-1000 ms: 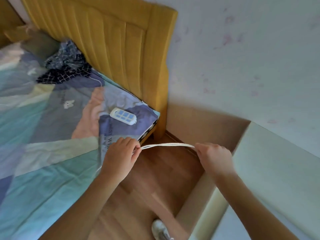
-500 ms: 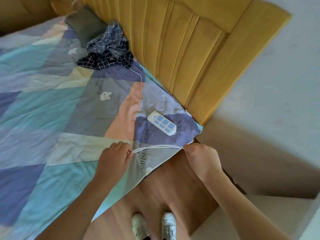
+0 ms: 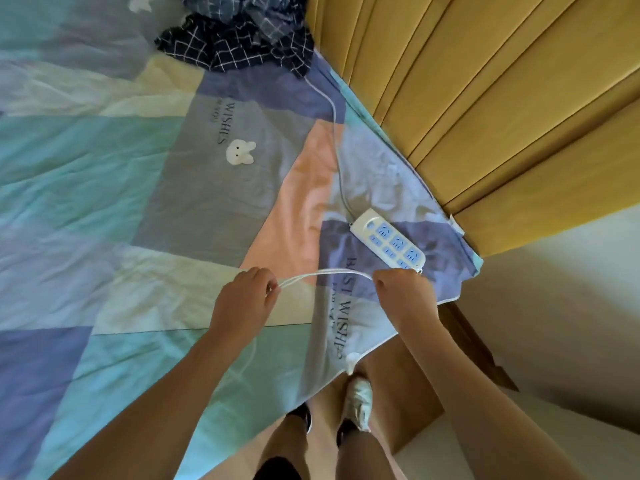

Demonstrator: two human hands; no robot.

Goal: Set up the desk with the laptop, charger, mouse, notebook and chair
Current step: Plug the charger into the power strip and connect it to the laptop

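Note:
A thin white charger cable (image 3: 325,274) runs doubled between my two hands above the bed's near corner. My left hand (image 3: 242,299) grips one end of the stretch with curled fingers. My right hand (image 3: 403,296) grips the other end, just in front of a white power strip (image 3: 388,241) with blue sockets that lies on the bedspread. A white plug end (image 3: 351,360) hangs below, by the bed's edge. The power strip's own grey cord (image 3: 337,157) runs up the bed under a checked cloth.
The patchwork bedspread (image 3: 121,209) fills the left. A dark checked garment (image 3: 239,39) lies at the top. The yellow padded headboard (image 3: 502,98) stands at right, with white wall below it. My feet (image 3: 358,403) stand on the wooden floor by a pale surface (image 3: 450,452).
My view has swung left and down from the wall and desk corner to the bed. Both hands keep hold of the white cable and now hover beside the power strip.

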